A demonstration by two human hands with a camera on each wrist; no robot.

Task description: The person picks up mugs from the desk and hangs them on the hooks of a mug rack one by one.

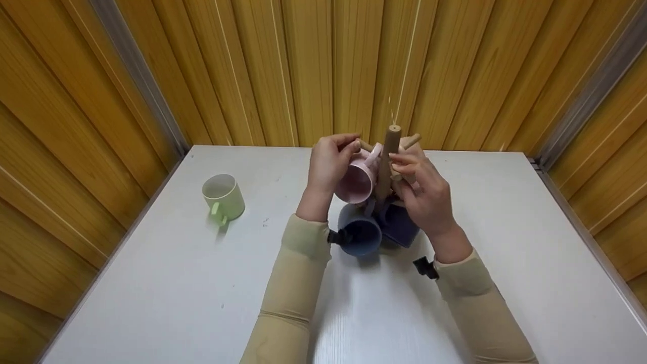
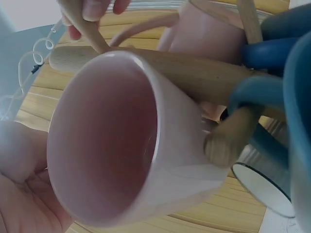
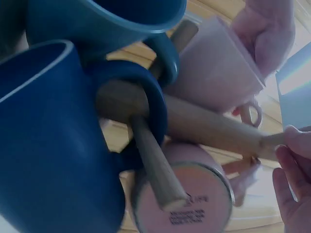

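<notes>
A wooden mug tree (image 1: 393, 146) stands upright on the white table, with mugs on its pegs. My left hand (image 1: 327, 161) grips a pink mug (image 1: 356, 183) beside the upper post, its mouth tilted toward me and its handle close to the post. With its fingertips, my right hand (image 1: 426, 191) pinches an upper peg (image 3: 272, 141) on the other side. Below hang a grey-blue mug (image 1: 360, 233) and a dark blue mug (image 1: 402, 226), pegs through their handles. Behind the post is a second pink mug (image 3: 182, 199), its printed base showing in the right wrist view.
A light green mug (image 1: 225, 197) stands upright at the left of the white table (image 1: 167, 283), its handle toward me. Wood-patterned panels (image 1: 308, 71) rise behind the table and along both sides. A dark-rimmed white round surface (image 2: 265, 189) shows under the tree's mugs.
</notes>
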